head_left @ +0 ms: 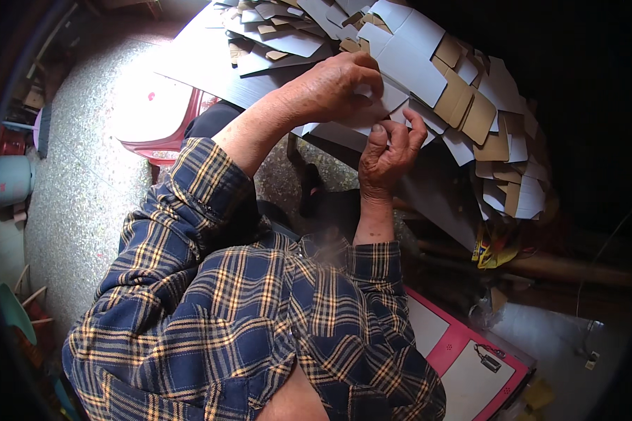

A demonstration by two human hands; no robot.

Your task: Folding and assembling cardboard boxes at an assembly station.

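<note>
A small white cardboard piece (360, 114), partly blurred, is between my two hands over the near edge of the table. My left hand (336, 83) reaches across from the left, its fingers curled down over the piece and closed on it. Lower and to the right, my right hand (392, 153) is palm up, with thumb and bent fingers at the near edge of the same piece and one finger raised. Just beyond both hands lies a heap of flat cardboard box blanks (413, 57), white on one face and brown on the other.
The white table (202, 62) runs from upper left toward the right. A red-rimmed stool (163, 145) stands at the left on the speckled floor (74, 231). A light blue container (12, 180) is at the far left. A pink-edged board (463, 351) lies at the lower right, below a yellow bag (495, 252).
</note>
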